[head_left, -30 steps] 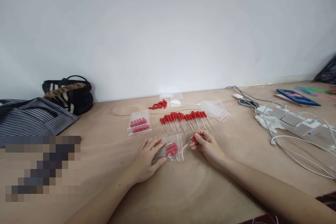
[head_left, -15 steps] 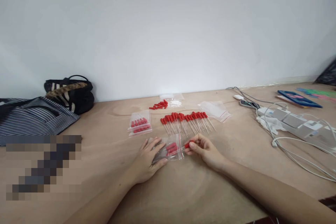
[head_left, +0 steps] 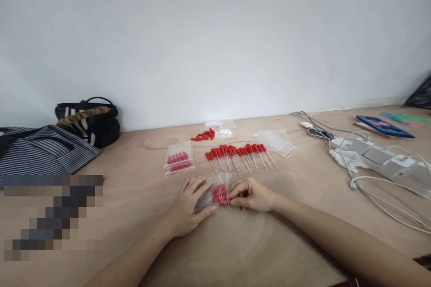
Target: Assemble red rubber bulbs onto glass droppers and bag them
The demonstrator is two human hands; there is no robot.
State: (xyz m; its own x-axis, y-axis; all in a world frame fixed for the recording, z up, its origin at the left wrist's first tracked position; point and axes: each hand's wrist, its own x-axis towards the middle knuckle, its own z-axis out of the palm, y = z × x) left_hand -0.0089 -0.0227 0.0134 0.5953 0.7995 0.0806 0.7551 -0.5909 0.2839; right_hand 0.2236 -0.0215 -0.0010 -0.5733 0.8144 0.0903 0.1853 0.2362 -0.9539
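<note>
A clear zip bag with several red-bulbed droppers inside lies flat on the table. My left hand rests on the bag's left part with its fingers spread, covering some of it. At the bag's right end, by the red-lined mouth, my right hand is closed in a pinch on a red-bulbed dropper, mostly hidden by fingers and plastic. Just beyond the hands, a row of similar droppers lies with red bulbs away from me and thin pale stems toward me.
Filled zip bags overlap at the left. Loose red bulbs and thin clear tubes lie near the wall. Further zip bags are right of the row. A power strip with cables lies right; a striped bag lies left.
My right hand has moved left and slightly toward me, bringing the held dropper to the bag's mouth. My left hand has stayed on the bag.
</note>
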